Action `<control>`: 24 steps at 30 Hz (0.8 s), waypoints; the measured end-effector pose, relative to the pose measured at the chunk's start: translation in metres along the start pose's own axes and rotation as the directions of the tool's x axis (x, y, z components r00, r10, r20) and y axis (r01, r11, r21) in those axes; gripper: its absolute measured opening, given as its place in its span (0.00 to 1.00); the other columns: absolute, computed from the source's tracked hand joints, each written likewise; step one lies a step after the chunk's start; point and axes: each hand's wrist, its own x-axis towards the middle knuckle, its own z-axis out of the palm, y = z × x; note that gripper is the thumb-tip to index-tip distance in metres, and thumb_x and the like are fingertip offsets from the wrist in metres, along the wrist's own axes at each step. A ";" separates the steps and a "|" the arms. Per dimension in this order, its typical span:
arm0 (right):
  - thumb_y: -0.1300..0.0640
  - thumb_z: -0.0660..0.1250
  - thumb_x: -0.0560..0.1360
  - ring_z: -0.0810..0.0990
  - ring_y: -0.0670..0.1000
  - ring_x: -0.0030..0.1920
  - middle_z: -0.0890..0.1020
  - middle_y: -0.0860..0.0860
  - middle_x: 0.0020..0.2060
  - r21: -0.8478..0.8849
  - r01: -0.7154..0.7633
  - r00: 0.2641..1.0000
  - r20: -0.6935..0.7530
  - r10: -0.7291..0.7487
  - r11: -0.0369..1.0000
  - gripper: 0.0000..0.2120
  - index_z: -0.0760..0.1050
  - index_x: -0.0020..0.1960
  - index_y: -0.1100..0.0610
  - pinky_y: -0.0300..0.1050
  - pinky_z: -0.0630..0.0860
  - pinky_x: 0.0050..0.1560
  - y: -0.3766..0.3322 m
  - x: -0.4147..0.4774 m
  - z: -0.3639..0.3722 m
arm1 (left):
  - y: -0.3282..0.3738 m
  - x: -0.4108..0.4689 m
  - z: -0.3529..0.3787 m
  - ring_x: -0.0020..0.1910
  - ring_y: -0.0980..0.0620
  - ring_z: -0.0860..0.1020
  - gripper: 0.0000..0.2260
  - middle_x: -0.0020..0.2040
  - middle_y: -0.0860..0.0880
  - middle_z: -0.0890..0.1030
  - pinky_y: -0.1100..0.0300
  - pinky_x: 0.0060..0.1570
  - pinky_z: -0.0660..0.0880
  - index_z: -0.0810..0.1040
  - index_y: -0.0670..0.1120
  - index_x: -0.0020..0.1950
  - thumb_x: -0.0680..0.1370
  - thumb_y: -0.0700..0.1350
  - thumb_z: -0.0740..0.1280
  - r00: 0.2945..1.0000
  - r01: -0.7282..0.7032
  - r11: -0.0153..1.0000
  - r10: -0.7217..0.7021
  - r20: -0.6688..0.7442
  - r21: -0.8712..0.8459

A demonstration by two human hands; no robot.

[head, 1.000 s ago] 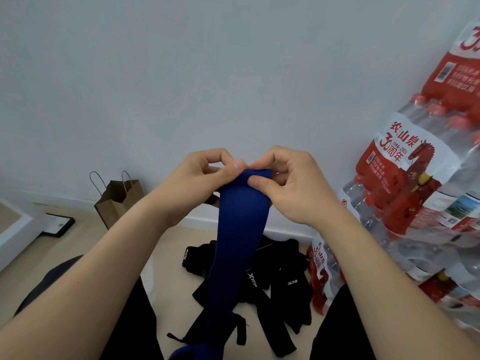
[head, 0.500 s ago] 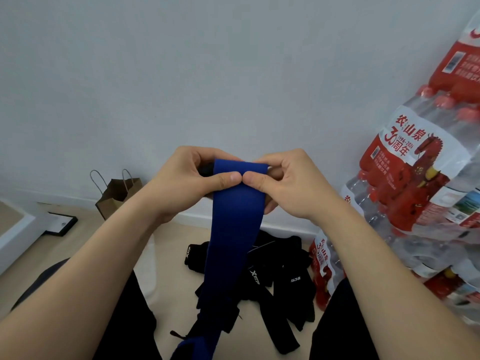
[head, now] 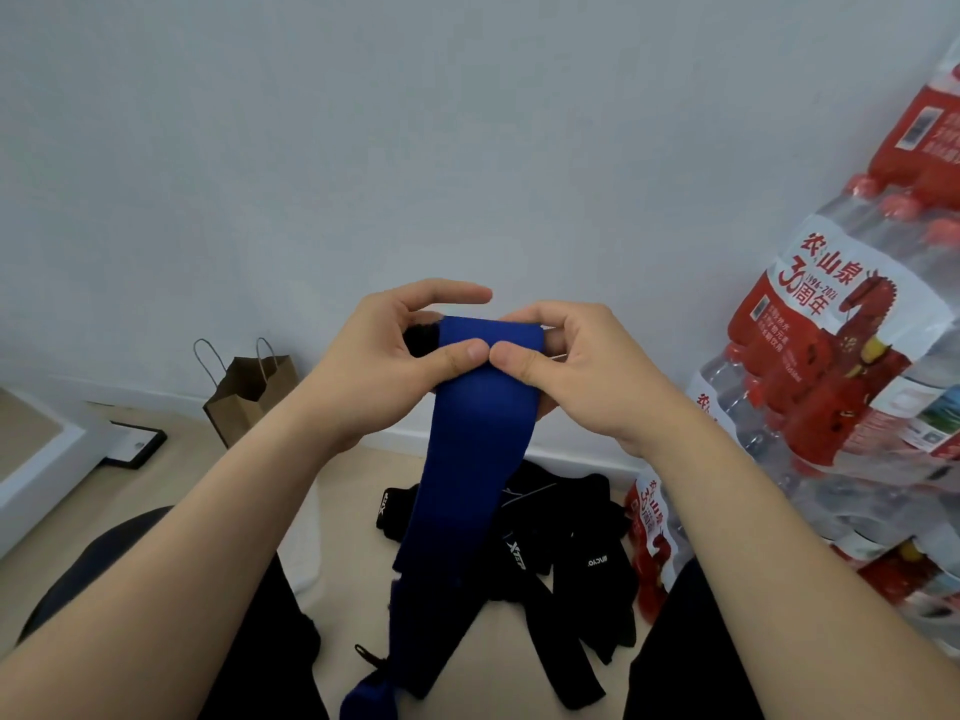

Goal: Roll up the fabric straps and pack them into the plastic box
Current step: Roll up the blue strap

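Blue strap (head: 467, 459) hangs (top rolled); black straps (head: 571, 553) heaped.

Blue strap (head: 467, 459), black straps (head: 571, 553) below

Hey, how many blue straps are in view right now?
1: the blue strap, pinched at its top by left hand and right hand, hanging over the black straps. More may hide beneath.

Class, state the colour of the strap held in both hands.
Plain deep blue. The strap shows best in the head view.
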 end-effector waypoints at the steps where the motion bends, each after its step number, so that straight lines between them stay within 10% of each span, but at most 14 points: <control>1: 0.59 0.75 0.82 0.91 0.56 0.43 0.91 0.54 0.46 0.015 0.011 0.999 -0.030 -0.011 1.000 0.06 0.83 0.58 0.54 0.49 0.86 0.36 0.000 0.000 0.000 | 0.001 -0.001 -0.001 0.53 0.46 0.88 0.11 0.53 0.46 0.89 0.53 0.49 0.86 0.84 0.51 0.65 0.83 0.44 0.74 0.999 0.024 1.000 -0.024 0.032 -0.002; 9: 0.51 0.74 0.82 0.88 0.59 0.36 0.88 0.54 0.40 0.056 0.094 0.993 -0.077 -0.090 0.994 0.07 0.79 0.53 0.54 0.52 0.83 0.30 0.000 0.001 0.010 | 0.001 0.001 0.004 0.49 0.46 0.86 0.09 0.51 0.41 0.87 0.50 0.49 0.82 0.84 0.47 0.56 0.86 0.50 0.67 1.000 0.011 1.000 -0.011 0.004 -0.008; 17: 0.52 0.75 0.81 0.90 0.60 0.49 0.90 0.57 0.48 0.101 0.011 0.995 -0.102 0.000 0.995 0.08 0.80 0.57 0.52 0.60 0.86 0.51 0.002 0.002 0.010 | -0.001 -0.001 -0.002 0.57 0.40 0.87 0.08 0.57 0.41 0.87 0.41 0.54 0.86 0.84 0.50 0.62 0.84 0.45 0.72 0.992 0.091 0.991 -0.081 0.097 -0.101; 24: 0.48 0.70 0.85 0.89 0.54 0.52 0.88 0.53 0.55 -0.020 -0.029 0.997 -0.074 0.028 0.999 0.06 0.77 0.59 0.47 0.58 0.87 0.53 0.002 0.002 0.017 | -0.003 -0.001 -0.005 0.49 0.46 0.89 0.10 0.50 0.46 0.89 0.54 0.42 0.86 0.84 0.49 0.61 0.82 0.39 0.74 0.998 0.043 0.999 -0.043 0.038 0.009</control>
